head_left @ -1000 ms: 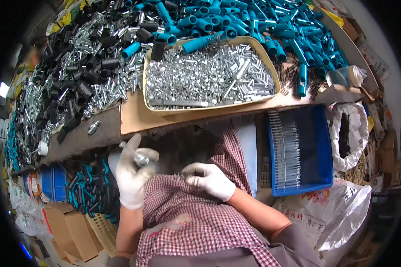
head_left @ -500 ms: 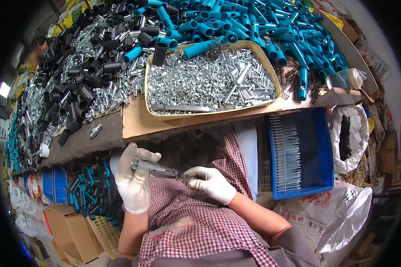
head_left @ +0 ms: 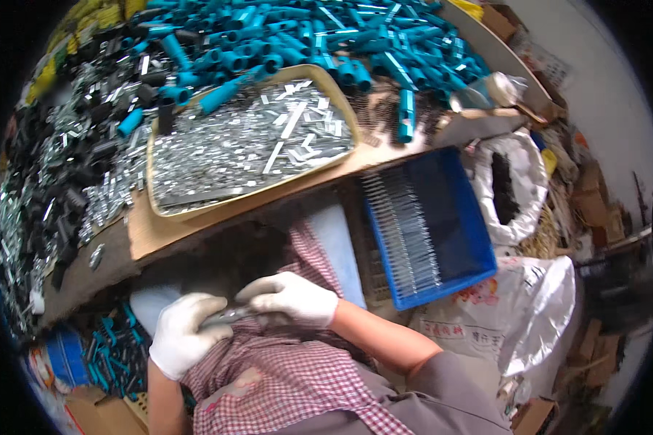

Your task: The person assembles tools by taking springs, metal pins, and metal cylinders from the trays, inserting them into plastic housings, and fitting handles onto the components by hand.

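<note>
Above my lap, my left hand (head_left: 189,335), in a white glove, is closed around one end of a silvery metal tubular part (head_left: 229,316). Fingers of my gloved right hand (head_left: 294,299) are closed over its other end, hiding that end; motion blurs the detail there. Beyond both hands, on the bench, a cream tray (head_left: 250,194) holds a heap of small silvery metal pins and pieces.
Teal tubes (head_left: 283,43) pile up at the back of the bench, with black sleeves and metal fittings (head_left: 58,174) to the left. Right of my lap stand a blue bin (head_left: 461,225) with rows of thin metal rods and a white sack (head_left: 511,225).
The view has swung right and tilted, so the bench sits further left. My left fingers have folded over the metal part, and my right hand has come closer to the left.
</note>
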Demonstrator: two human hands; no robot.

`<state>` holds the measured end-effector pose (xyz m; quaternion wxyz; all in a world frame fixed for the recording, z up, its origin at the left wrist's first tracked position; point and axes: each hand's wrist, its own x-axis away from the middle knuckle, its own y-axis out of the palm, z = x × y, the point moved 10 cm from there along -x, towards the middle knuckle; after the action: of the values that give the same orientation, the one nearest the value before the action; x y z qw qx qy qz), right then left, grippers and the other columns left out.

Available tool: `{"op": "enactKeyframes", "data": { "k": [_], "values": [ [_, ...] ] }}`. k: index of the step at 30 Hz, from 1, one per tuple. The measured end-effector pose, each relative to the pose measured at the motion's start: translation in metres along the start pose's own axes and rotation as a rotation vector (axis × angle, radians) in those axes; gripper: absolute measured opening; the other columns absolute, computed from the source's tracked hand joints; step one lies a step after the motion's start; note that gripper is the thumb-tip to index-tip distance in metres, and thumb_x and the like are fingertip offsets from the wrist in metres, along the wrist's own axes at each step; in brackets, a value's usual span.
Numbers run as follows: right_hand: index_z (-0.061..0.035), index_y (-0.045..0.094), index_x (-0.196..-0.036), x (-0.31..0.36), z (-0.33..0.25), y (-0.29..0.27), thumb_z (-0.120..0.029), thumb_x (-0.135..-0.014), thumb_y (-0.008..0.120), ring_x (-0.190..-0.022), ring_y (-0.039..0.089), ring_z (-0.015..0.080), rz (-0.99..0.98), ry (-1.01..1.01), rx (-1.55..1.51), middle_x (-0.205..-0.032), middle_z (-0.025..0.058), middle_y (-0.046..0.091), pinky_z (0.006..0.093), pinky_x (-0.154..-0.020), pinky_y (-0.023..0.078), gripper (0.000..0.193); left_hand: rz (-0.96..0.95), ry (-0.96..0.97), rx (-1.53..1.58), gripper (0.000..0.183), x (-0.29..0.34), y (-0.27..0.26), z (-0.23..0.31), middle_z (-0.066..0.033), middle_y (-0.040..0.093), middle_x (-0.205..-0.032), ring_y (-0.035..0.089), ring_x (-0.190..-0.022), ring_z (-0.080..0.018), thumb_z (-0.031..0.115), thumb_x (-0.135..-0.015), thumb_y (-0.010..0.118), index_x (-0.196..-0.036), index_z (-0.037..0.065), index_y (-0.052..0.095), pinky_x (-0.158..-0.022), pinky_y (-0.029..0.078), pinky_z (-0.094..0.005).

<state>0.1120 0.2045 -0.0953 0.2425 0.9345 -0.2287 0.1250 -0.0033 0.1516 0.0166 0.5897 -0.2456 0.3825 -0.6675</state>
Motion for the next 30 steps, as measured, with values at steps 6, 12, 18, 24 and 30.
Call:
{"op": "enactKeyframes", "data": {
  "k": [6,12,18,24,30],
  "values": [
    [-0.0035,0.061,-0.124,0.009,0.013,0.012,-0.027,-0.095,0.059,-0.065,0.060,0.0129,-0.002,0.047,-0.032,-0.085,0.0074,0.068,0.0257,-0.055,0.047,0.037,-0.143,-0.053,0.060,0.042,-0.021,0.056,0.005,-0.0098,0.067,-0.075,0.066,-0.066,-0.0285,0.028,-0.067,0.082,-0.106,0.014,0.071,-0.061,0.053,-0.0366],
    [-0.0072,0.071,-0.103,0.085,-0.036,-0.161,-0.029,-0.086,0.063,-0.090,0.066,0.0327,0.731,-0.196,0.851,-0.095,0.0157,0.069,0.0404,-0.081,0.052,0.029,-0.027,-0.074,0.130,0.034,-0.015,0.068,0.011,-0.0093,0.064,-0.070,0.064,-0.060,-0.0260,0.023,-0.066,0.084,-0.095,0.008,0.073,-0.055,0.050,-0.0344],
    [-0.0098,0.069,-0.083,0.151,0.008,-0.276,-0.015,-0.076,0.068,-0.087,0.063,0.0321,0.980,0.026,1.715,-0.085,0.0116,0.064,0.0438,-0.076,0.051,0.009,0.005,-0.261,0.333,0.042,-0.003,0.078,-0.013,-0.0162,0.071,-0.088,0.071,-0.074,-0.0268,0.014,-0.067,0.083,-0.105,0.000,0.071,-0.068,0.054,-0.0327],
    [-0.0092,0.068,-0.090,0.133,0.018,-0.279,-0.016,-0.076,0.070,-0.088,0.063,0.0323,0.817,0.167,1.849,-0.086,0.0132,0.064,0.0442,-0.077,0.051,0.015,-0.076,-0.495,0.566,0.046,0.000,0.087,-0.028,-0.0167,0.071,-0.111,0.068,-0.097,-0.0173,0.012,-0.084,0.068,-0.126,-0.005,0.060,-0.087,0.052,-0.0288],
    [-0.0056,0.066,-0.094,0.130,0.019,-0.295,-0.009,-0.075,0.060,-0.083,0.069,0.0348,0.793,0.377,1.749,-0.092,0.0178,0.070,0.0458,-0.076,0.054,0.021,-0.269,-0.714,0.911,0.053,0.014,0.092,-0.030,-0.0081,0.067,-0.097,0.058,-0.074,-0.0087,0.009,-0.087,0.063,-0.136,-0.005,0.051,-0.065,0.050,-0.0219]
  ]
}}
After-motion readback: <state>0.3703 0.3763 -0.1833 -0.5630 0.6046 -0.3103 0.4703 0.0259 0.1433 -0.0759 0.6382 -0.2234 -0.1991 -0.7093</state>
